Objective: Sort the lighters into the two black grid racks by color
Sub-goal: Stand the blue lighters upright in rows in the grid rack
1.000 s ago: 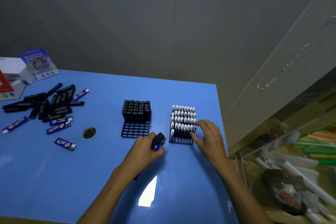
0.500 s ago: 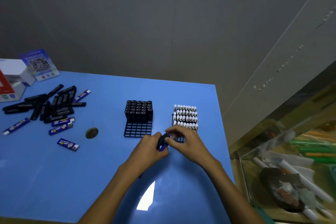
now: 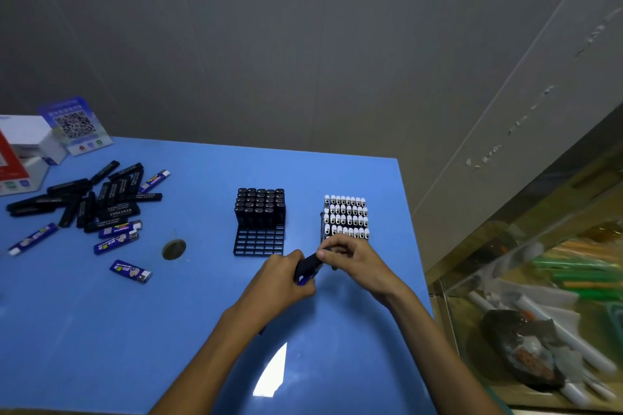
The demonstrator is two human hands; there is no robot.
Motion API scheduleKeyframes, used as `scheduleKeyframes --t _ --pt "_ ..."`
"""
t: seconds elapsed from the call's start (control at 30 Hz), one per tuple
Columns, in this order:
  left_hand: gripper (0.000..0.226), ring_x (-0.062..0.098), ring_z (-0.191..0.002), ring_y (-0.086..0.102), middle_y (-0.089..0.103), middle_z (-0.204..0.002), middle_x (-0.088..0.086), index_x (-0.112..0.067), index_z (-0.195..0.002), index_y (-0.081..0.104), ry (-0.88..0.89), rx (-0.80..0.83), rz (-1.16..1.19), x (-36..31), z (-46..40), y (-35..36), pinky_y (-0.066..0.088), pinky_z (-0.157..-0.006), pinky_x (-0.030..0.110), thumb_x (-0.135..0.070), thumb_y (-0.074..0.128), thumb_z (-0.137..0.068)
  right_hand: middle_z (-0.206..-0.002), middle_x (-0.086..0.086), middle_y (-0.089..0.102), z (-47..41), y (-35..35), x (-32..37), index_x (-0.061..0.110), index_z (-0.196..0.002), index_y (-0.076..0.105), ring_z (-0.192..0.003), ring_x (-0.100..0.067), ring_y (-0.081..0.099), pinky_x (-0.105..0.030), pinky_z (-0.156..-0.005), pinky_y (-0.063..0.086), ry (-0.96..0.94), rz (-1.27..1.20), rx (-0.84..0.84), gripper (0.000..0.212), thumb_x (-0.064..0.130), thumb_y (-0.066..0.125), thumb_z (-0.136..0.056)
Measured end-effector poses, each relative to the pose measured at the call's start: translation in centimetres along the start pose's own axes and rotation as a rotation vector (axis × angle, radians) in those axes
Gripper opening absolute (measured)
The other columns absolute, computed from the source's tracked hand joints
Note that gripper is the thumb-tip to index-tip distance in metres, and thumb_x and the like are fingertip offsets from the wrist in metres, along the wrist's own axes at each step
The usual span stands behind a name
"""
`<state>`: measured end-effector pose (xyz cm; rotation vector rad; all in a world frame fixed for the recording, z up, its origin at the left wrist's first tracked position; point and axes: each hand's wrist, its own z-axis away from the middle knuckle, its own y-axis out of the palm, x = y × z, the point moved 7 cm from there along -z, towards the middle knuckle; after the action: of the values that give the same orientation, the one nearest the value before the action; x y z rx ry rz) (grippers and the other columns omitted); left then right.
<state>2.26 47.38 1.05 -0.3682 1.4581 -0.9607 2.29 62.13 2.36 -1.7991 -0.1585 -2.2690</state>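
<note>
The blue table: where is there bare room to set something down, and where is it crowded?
The blue table is bare along its near left, below the loose lighter pile. Another bare strip lies between the pile and the left rack, broken only by a round hole. It is crowded at the far left and around both hands in front of the right rack.

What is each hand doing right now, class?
Left hand: grips a black lighter and a blue one.
Right hand: pinches the black lighter's far end.
</note>
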Motion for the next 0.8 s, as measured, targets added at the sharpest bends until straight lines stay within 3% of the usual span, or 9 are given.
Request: scheduleKeyframes --t 0.1,0.33,0.43,0.57,0.7,0.8 --pt "0.017 0.016 -0.056 0.054 0.055 -0.061 -0.001 -0.016 -0.081 0.055 -0.046 0.018 0.031 0.5 0.2 -0.2 0.050 -0.059 0.033 -0.026 0.068 -0.079 -0.073 -0.006 0.064 0.2 -1.2 -0.1 0.007 -0.092 0.063 -0.072 -0.019 0.056 -0.021 -0.065 0.045 0.018 -0.064 -0.065 0.011 0.019 0.064 -0.092" --pt "0.017 0.014 -0.046 0.057 0.057 -0.057 -0.004 -0.014 -0.077 0.055 -0.137 0.047 0.177 1.8 1.2 -0.3 0.058 -0.058 0.041 -0.017 0.072 -0.077 -0.075 -0.012 0.066 0.9 -2.1 -0.8 0.004 -0.096 0.060 -0.061 -0.020 0.057 -0.027 -0.065 0.051 0.001 -0.246 -0.158 0.005 0.009 0.059 -0.093" --pt "0.016 0.009 -0.045 0.056 0.056 -0.053 -0.006 -0.017 -0.077 0.055 -0.138 0.020 0.180 2.5 1.5 -1.1 0.058 -0.059 0.043 -0.017 0.071 -0.077 -0.083 -0.015 0.068 1.2 -1.5 -1.2 0.001 -0.110 0.064 -0.067 -0.020 0.059 -0.028 -0.066 0.051 0.003 -0.238 -0.151 0.018 0.008 0.059 -0.094" --pt "0.019 0.007 -0.044 0.054 0.054 -0.051 -0.006 -0.021 -0.074 0.054 -0.125 -0.002 0.178 3.5 2.0 -1.8 0.058 -0.058 0.042 -0.016 0.072 -0.077 -0.100 -0.014 0.073 1.6 -0.1 -1.9 0.004 -0.107 0.064 -0.080 -0.018 0.063 -0.025 -0.069 0.050 0.030 -0.174 -0.121 0.015 0.006 0.060 -0.093" --pt "0.018 0.007 -0.044 0.053 0.053 -0.051 -0.006 -0.018 -0.075 0.054 -0.109 0.002 0.190 4.4 2.7 -2.2 0.057 -0.057 0.038 -0.014 0.072 -0.079 -0.102 -0.010 0.074 1.7 1.3 -2.4 0.007 -0.101 0.057 -0.086 -0.016 0.062 -0.025 -0.074 0.046 0.057 -0.158 -0.127 0.008 0.007 0.059 -0.093" --pt "0.018 0.010 -0.047 0.054 0.054 -0.052 -0.003 -0.017 -0.075 0.055 -0.108 -0.001 0.191 5.0 3.0 -2.5 0.057 -0.057 0.037 -0.014 0.072 -0.079 -0.103 -0.002 0.074 1.7 2.1 -2.4 0.012 -0.110 0.058 -0.082 -0.004 0.059 -0.020 -0.075 0.041 0.069 -0.117 -0.135 0.016 0.017 0.060 -0.094"
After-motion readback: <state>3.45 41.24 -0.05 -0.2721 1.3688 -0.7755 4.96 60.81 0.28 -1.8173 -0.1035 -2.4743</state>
